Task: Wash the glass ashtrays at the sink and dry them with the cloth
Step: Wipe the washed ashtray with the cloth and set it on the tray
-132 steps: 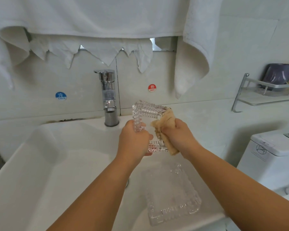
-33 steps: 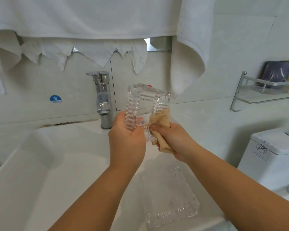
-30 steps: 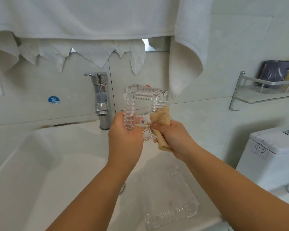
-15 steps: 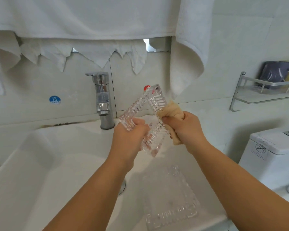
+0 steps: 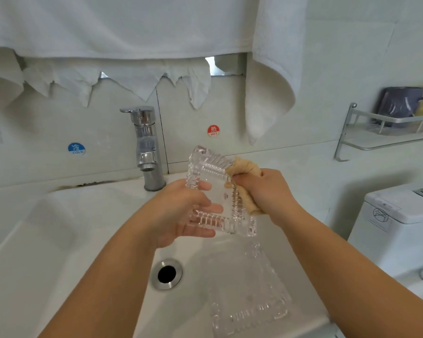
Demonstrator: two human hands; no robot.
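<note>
Second ashtray (image 5: 248, 298) lies flat in the sink (image 5: 47, 252) right of the drain (image 5: 167, 274), untouched (looks next in line). Above it, drying step in hand: left hand (image 5: 178, 213) cradles the square ashtray (image 5: 217, 191) tilted, fingers only loosely bent under its base, while the right hand (image 5: 264, 191) clenches the tan cloth (image 5: 244, 167) against its right rim; next move likely needs turning the glass to an unwiped side. Farther back: tap (image 5: 147, 147), hanging towel (image 5: 266, 69), shelf (image 5: 386, 135); nothing obstructs.
</note>
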